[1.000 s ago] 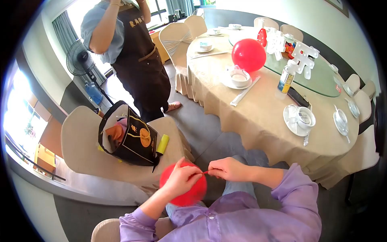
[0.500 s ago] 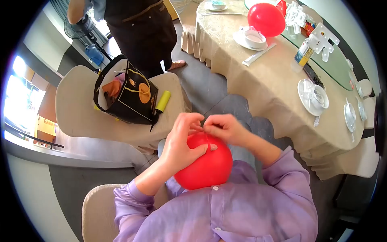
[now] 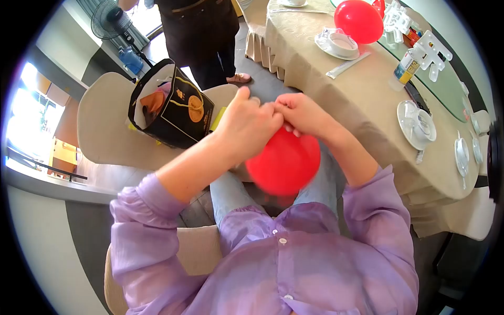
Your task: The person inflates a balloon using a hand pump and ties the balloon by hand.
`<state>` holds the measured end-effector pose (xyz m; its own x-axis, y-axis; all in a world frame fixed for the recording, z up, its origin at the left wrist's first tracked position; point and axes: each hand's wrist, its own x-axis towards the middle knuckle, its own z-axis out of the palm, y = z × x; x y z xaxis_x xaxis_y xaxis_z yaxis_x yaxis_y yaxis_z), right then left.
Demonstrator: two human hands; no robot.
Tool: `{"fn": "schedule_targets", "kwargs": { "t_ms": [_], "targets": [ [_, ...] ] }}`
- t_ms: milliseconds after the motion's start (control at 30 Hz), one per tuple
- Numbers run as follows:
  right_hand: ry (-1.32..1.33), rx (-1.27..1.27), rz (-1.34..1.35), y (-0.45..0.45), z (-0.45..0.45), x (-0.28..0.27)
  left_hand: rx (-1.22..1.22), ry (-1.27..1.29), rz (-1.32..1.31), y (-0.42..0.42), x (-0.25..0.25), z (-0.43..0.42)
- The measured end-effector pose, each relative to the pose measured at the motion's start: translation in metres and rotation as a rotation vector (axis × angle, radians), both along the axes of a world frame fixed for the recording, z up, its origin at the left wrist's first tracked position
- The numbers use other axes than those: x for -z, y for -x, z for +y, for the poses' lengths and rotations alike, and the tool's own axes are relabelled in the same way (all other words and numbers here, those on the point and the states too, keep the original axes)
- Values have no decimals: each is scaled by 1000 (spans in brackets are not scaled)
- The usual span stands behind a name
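A blown-up red balloon point(image 3: 283, 165) hangs over my lap, below both hands. My left hand point(image 3: 249, 123) is closed at the balloon's top end, its thumb pointing up. Close against it, my right hand point(image 3: 304, 114) is closed too, with the fingertips pinched together. The neck of the balloon lies between the two hands and is mostly hidden by the fingers.
A black gift bag point(image 3: 176, 110) stands on a cream chair point(image 3: 102, 123) at left, a yellow item point(image 3: 218, 118) beside it. A person in a dark apron point(image 3: 202, 31) stands behind. The round table point(image 3: 362, 100) at right bears another red balloon point(image 3: 359, 21), wrapped dishes point(image 3: 416, 125) and a bottle point(image 3: 406, 68).
Both hands have lifted away from my body, taking the balloon up and forward. My left hand has left the balloon's side and closed at its neck. The view has shifted slightly.
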<state>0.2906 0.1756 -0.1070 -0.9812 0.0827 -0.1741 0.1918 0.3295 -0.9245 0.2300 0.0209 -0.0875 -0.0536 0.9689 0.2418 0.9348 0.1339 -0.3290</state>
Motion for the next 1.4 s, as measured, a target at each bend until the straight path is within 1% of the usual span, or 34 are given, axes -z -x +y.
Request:
{"fn": "schedule_targets", "kwargs": {
  "t_ms": [33, 100, 167, 200, 233, 300, 333, 367, 400, 433, 500, 533, 567, 633, 667, 700, 767, 800, 833, 867, 900, 967, 1000, 1067, 1100, 1167, 1200, 1267, 1300, 1367, 1400],
  "targets": [
    [2, -7, -2, 3, -1, 3, -27, 34, 67, 3, 1, 3],
    [92, 25, -28, 7, -1, 16, -65, 79, 85, 1, 7, 6],
    [239, 52, -16, 3, -13, 37, -180, 298, -21, 1, 23, 7],
    [218, 34, 113, 8, -15, 77, -246, 362, -187, 4, 31, 6],
    [198, 15, 242, 10, -20, 115, -245, 369, -192, 9, 40, 5],
    [283, 69, 137, -6, -48, 137, -586, 405, -1211, 23, 62, -4],
    [-59, 2, 354, -10, -52, 153, -593, 411, -1217, 28, 80, -12],
    [-55, 7, 403, -14, -58, 158, -755, 390, -1575, 31, 96, -21],
    [-27, 20, 341, -16, -60, 162, -913, 356, -1928, 36, 109, -29],
    [0, 34, 278, -18, -62, 159, -920, 367, -1926, 35, 106, -33],
    [-25, 1, 251, -9, -58, 152, -842, 189, -1999, 28, 99, -42],
    [-58, -28, 172, -1, -56, 144, -855, 171, -1742, 19, 95, -39],
    [-170, -60, 190, 11, -52, 143, -860, 173, -1743, 17, 97, -36],
    [-385, -15, 311, 37, -45, 132, -445, -11, -416, 14, 102, -31],
    [-423, 4, 330, 48, -41, 121, -559, 4, -267, 14, 96, -22],
    [-220, -25, 52, 46, -40, 86, -554, -148, -289, 21, 95, -16],
    [-76, 44, 21, 46, -41, 74, -668, -243, -650, 30, 86, -10],
    [-83, 45, 22, 43, -38, 78, -706, -299, -1234, 38, 87, -13],
    [72, 21, 52, 39, -33, 88, -704, -345, -1824, 47, 90, -19],
    [226, -2, 83, 34, -28, 99, -551, -399, -2173, 46, 95, -27],
    [210, 21, 128, 28, -27, 109, -501, -447, -2439, 42, 105, -31],
    [112, 87, 176, 13, -26, 114, -369, -525, -2577, 29, 120, -33],
    [111, 100, 175, 7, -29, 117, -364, -508, -2581, 23, 125, -33],
    [-601, 215, 519, -5, -34, 121, -344, -689, -2569, 11, 134, -29],
    [-606, 224, 512, -9, -36, 121, -341, -674, -2577, 9, 137, -26],
    [-785, 352, 507, -13, -37, 118, -216, -690, -2508, 7, 143, -19],
    [-790, 361, 501, -17, -39, 119, -210, -676, -2514, 6, 145, -17],
    [-819, 403, 426, -21, -41, 121, -77, -693, -2446, 6, 147, -14],
    [-822, 416, 424, -21, -40, 121, -71, -678, -2448, 5, 150, -12],
    [-520, 474, 460, -24, -40, 121, -29, -691, -2556, 0, 158, -11],
    [-519, 482, 454, -25, -39, 120, -33, -680, -2561, -4, 161, -10]
  ]
}}
